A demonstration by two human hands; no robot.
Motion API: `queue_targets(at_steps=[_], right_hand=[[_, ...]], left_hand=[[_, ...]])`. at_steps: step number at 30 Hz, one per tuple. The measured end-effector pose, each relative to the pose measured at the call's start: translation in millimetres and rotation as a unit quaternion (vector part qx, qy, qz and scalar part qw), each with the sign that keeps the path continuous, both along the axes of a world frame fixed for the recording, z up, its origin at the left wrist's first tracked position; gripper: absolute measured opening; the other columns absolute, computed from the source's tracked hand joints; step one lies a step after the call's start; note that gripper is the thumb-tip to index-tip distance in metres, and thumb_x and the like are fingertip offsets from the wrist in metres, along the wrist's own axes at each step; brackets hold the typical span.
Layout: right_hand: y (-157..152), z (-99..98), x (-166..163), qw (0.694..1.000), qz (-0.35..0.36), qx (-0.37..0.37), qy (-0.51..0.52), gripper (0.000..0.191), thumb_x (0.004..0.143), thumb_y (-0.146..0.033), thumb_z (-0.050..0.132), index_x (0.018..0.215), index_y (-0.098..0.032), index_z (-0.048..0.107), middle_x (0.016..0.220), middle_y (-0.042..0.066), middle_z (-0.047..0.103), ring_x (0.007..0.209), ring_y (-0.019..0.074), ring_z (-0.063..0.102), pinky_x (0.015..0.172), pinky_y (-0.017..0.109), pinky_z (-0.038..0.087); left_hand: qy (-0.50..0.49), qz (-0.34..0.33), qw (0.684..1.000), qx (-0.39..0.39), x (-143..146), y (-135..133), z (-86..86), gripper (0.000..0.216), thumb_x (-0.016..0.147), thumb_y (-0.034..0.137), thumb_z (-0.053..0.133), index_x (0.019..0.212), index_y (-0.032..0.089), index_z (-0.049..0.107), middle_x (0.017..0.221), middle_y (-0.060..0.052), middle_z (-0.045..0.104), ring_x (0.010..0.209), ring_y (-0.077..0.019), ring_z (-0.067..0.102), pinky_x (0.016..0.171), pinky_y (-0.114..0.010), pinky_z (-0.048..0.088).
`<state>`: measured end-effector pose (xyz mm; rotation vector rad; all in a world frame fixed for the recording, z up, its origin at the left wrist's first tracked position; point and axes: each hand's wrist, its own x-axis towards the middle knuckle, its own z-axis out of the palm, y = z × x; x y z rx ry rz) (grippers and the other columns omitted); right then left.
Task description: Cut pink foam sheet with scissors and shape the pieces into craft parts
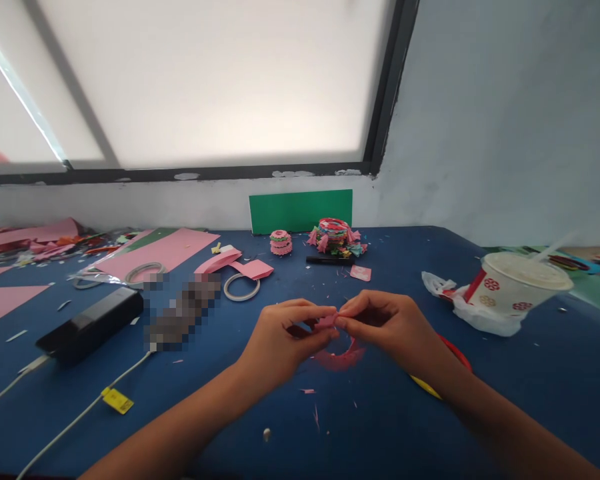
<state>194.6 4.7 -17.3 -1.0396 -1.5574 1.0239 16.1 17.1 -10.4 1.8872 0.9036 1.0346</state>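
Bare forearms (190, 413) over the near edge of a blue table (405, 440), left hand (285, 337) and right hand (377, 323) pinching small pink paper piece (325, 322) between fingertips, between near and far edges, curved pink fringe (343, 361) below, green board (300, 212) at the far edge

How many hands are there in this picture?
2. The left hand and the right hand meet near the middle, both pinching a small pink piece above the blue table. I see no others.
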Motion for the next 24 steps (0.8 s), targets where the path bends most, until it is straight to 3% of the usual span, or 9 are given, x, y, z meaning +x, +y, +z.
queue_targets(at_steps=[7,11,16,24], right_hand=[[-6,15.0,10,0.998,0.000,0.006,-0.070,0.011,0.070,-0.030,0.068,0.075,-0.021,0.071,0.069,0.001,0.070,0.067,0.0168,0.065,0.061,0.025,0.053],[-11,18.0,13,0.991,0.004,0.046,-0.125,0.012,0.077,-0.031,0.062,0.079,-0.025,0.072,0.075,-0.001,0.072,0.071,0.0161,0.066,0.062,0.022,0.053],[-16,21.4,13,0.979,-0.018,0.085,-0.184,0.010,0.078,-0.024,0.061,0.075,-0.025,0.071,0.068,-0.004,0.070,0.063,0.0121,0.065,0.058,0.018,0.051],[-13,12.5,11,0.986,-0.005,0.094,-0.135,0.006,0.076,-0.019,0.064,0.073,-0.022,0.068,0.066,-0.004,0.069,0.061,0.0120,0.066,0.057,0.017,0.054]], left_hand=[[0.002,-0.019,0.999,0.033,-1,1,0.6,0.019,0.073,0.020,0.067,0.092,0.021,0.071,0.084,-0.002,0.064,0.064,-0.0087,0.061,0.056,-0.017,0.052],[0.001,-0.025,0.999,0.044,-2,-2,0.9,0.021,0.072,0.016,0.066,0.092,0.019,0.070,0.083,-0.002,0.063,0.062,-0.0077,0.060,0.056,-0.017,0.053],[0.002,-0.039,0.997,0.061,-1,-4,-1.8,0.022,0.073,0.013,0.065,0.093,0.019,0.070,0.083,-0.002,0.064,0.062,-0.0079,0.061,0.057,-0.017,0.054],[-0.001,-0.060,0.992,0.115,-1,-3,-7.4,0.020,0.075,0.013,0.064,0.094,0.017,0.069,0.081,-0.003,0.065,0.064,-0.0082,0.061,0.055,-0.016,0.053]])
